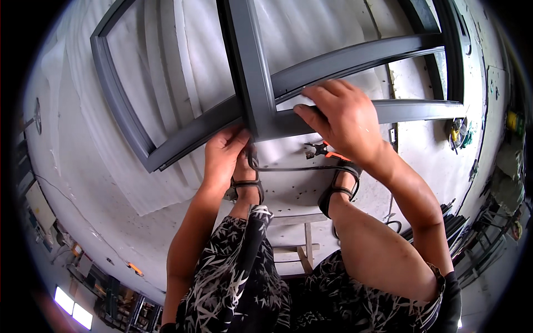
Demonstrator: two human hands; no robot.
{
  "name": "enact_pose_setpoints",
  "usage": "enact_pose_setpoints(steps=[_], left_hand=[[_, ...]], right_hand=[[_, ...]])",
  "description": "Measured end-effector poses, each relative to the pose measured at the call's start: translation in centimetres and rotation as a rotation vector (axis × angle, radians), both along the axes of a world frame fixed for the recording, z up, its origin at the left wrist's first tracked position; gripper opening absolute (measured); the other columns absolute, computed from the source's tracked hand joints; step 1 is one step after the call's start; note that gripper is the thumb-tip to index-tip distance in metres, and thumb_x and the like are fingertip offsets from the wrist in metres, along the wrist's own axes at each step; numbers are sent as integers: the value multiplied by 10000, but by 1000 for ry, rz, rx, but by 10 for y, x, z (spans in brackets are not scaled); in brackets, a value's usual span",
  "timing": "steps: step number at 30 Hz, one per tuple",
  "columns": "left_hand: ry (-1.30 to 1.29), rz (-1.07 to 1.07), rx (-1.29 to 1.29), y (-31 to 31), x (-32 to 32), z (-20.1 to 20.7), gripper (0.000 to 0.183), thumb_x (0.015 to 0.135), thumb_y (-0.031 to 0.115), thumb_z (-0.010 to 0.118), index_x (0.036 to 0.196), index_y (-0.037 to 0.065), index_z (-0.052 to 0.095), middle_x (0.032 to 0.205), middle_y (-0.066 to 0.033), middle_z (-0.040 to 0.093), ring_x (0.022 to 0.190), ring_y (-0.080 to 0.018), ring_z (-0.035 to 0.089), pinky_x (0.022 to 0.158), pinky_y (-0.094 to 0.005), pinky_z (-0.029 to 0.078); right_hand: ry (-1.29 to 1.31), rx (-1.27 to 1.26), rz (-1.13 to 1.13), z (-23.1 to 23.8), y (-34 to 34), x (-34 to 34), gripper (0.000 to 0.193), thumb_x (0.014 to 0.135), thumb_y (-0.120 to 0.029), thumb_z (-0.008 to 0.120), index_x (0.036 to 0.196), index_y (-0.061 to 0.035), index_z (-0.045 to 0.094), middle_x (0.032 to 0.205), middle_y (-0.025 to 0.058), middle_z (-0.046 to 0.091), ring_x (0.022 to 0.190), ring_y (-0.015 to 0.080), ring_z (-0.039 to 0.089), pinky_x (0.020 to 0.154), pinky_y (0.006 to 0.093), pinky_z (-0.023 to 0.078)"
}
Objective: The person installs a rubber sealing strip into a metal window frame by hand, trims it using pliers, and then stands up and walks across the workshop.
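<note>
- The left hand [222, 152] pinches a black rubber strip [288, 168] under the grey window frame [252, 72].
- The right hand [341, 119] presses flat on the frame, fingers together.
- I think the strip is being pushed in; next needs careful pressing.

The dark grey frame [252, 72] bars the middle; its open panes leave room either side. Below it, orange-handled pliers [325, 151] and a black rubber strip [288, 168] clutter the floor.

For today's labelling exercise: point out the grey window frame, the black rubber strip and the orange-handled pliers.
grey window frame [252, 72]: head view, on its centre bar.
black rubber strip [288, 168]: head view, on its loose run.
orange-handled pliers [322, 150]: head view, near the pivot.
</note>
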State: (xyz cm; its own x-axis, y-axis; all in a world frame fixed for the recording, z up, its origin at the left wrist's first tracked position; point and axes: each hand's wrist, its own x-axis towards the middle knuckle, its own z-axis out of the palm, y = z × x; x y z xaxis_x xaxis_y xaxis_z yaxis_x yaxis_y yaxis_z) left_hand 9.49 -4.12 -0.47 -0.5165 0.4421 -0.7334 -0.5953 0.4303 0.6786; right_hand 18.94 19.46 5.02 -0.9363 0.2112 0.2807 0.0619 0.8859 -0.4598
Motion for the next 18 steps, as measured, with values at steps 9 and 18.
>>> enact_pose_setpoints(steps=[9, 18], left_hand=[[108, 67, -48, -3, 0, -8, 193, 933, 154, 614, 1062, 14, 649, 818, 17, 621, 684, -68, 507, 629, -225, 391], [134, 220, 23, 16, 13, -15, 152, 906, 159, 643, 906, 9, 614, 753, 15, 548, 658, -67, 442, 603, -235, 366]], right_hand=[[-85, 96, 17, -8, -6, 2, 335, 824, -354, 665, 626, -117, 537, 603, 22, 520, 581, 218, 561, 528, 347, 454], [-114, 125, -16, -10, -6, 6, 292, 808, -317, 683, 640, -118, 551, 622, 23, 518, 604, 227, 558, 556, 343, 450]])
